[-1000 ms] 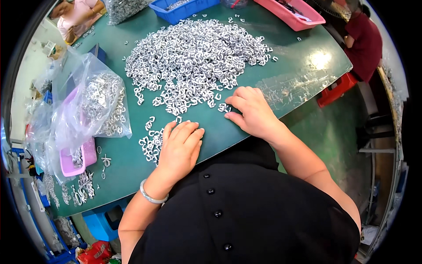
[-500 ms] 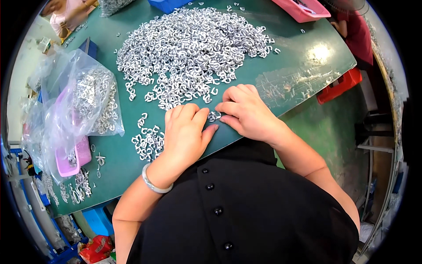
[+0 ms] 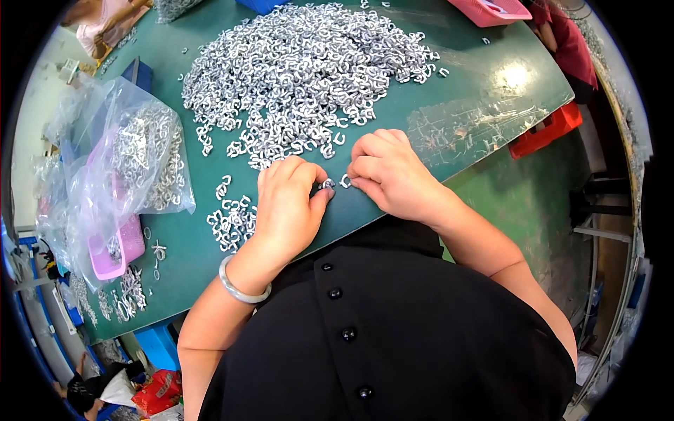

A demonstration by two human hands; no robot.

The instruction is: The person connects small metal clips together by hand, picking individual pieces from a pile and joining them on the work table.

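Our left hand (image 3: 286, 207) and right hand (image 3: 390, 175) meet at the table's (image 3: 484, 98) near edge — each pinching a small silver clip (image 3: 328, 184) between curled fingertips; the big clip pile (image 3: 302, 70) lies at twelve o'clock. A clear bag (image 3: 126, 161) of clips sits at nine o'clock.

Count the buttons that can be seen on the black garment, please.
4, in a line down the front: top button, second button, third button, lowest button. More may be hidden below.
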